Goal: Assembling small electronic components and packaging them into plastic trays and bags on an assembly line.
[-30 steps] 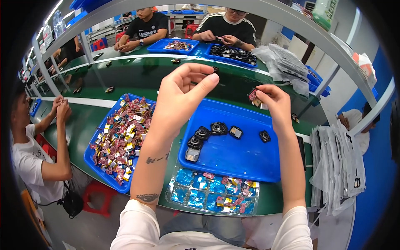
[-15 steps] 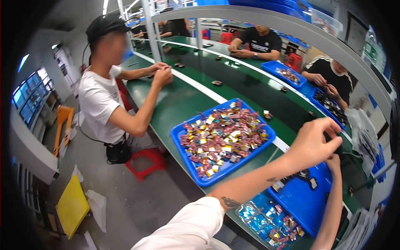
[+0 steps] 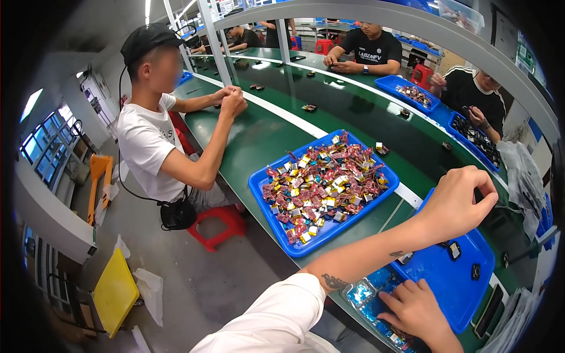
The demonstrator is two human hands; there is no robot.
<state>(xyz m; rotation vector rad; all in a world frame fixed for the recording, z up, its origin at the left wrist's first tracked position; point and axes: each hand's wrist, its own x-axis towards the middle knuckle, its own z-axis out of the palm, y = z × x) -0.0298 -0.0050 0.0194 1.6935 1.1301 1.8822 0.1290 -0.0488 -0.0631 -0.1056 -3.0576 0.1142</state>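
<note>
My left hand [image 3: 459, 199] is raised over the far end of a blue tray [image 3: 438, 282], its fingers curled and the thumb meeting the index finger. Whether anything is between them cannot be seen. Lower down, my right hand [image 3: 415, 312] reaches with fingers spread over a clear plastic tray [image 3: 364, 294] with blue shine, which holds small red circuit boards. It partly hides that tray. Several small black devices lie in the blue tray, among them one with a pale face [image 3: 454, 250] and one near the right side [image 3: 475, 271].
A blue tray [image 3: 276, 235] heaped with red circuit boards and silver-yellow parts stands left of my arm. A co-worker in a white shirt [image 3: 147, 147] sits at left on a red stool [image 3: 218, 229]. Others work across the green belt [image 3: 347, 112]. A grey shelf beam [image 3: 376, 17] crosses above.
My right hand has come down from beside the left hand to the clear plastic tray. My left hand stays raised, its thumb and index finger closer together. The view has shifted slightly.
</note>
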